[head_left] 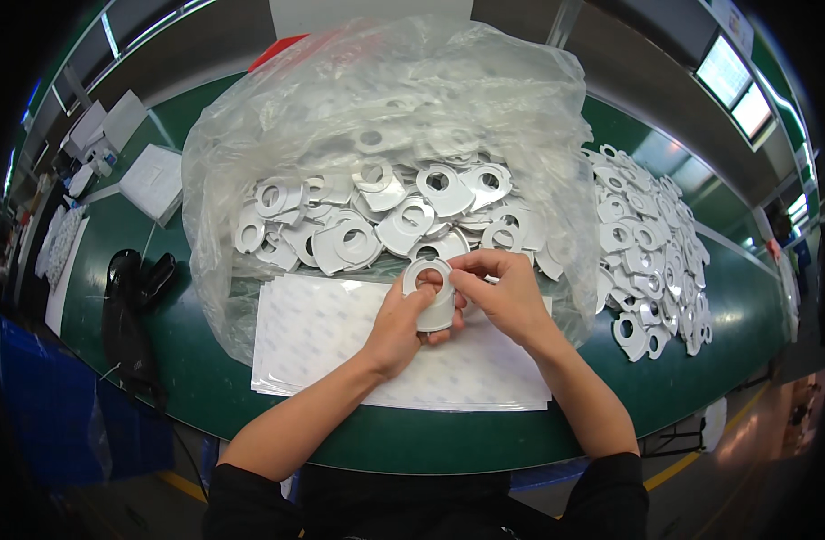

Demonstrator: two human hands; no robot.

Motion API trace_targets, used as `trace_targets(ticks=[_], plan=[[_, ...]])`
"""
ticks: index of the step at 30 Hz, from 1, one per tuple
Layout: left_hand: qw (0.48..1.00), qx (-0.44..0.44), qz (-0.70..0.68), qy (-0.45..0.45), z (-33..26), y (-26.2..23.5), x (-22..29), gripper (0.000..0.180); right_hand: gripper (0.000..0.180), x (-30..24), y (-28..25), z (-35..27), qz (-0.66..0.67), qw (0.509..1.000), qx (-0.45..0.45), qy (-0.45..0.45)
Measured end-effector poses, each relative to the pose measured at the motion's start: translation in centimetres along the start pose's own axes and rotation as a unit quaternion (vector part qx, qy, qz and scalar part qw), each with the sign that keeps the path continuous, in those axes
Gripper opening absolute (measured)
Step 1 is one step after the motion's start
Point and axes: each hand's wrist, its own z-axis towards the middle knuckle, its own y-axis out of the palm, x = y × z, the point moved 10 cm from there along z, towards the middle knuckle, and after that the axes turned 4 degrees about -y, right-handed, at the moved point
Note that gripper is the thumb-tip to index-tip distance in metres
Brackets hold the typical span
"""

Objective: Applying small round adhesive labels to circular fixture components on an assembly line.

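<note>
Between my hands, over a stack of white sheets [322, 360], is a pale grey ring-shaped part [440, 317] with a large round hole and a broad flat tab. My left hand [397, 328] is closed around it, with the thumb across the lower left of the ring and fingers behind. The bent fingers of my right hand [507, 292] pinch at the upper right rim; whether a small piece sits between them I cannot tell. Just beyond, many similar parts [354, 243] lie heaped in the mouth of a large clear plastic bag [250, 117].
To the right, a second heap of these parts [646, 234] lies on the green table [412, 445]. A black tool-like object [129, 333] lies at the left, below a white box [153, 180]. Something red [277, 51] shows behind the bag.
</note>
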Motion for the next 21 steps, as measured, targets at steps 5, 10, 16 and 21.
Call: trace_targets(ticks=[5,10,16,21], plan=[[0.999,-0.012,0.035,0.007,-0.3,0.6,0.1,0.027,0.016,0.3,-0.2,-0.2,0.009,1.0,0.019,0.01],[0.997,-0.046,0.07,0.006,-0.3,1.3,0.0,0.025,0.012,0.2,-0.5,-0.2,0.0,0.999,0.036,0.01],[0.992,-0.08,0.101,0.011,-0.3,1.7,-0.4,0.054,0.02,-0.3,-0.6,-0.6,-0.031,0.997,0.065,-0.004],[0.991,-0.102,0.078,-0.037,-0.4,2.0,-1.3,0.091,0.036,-0.6,-1.1,-1.1,-0.176,0.978,0.107,-0.016]])
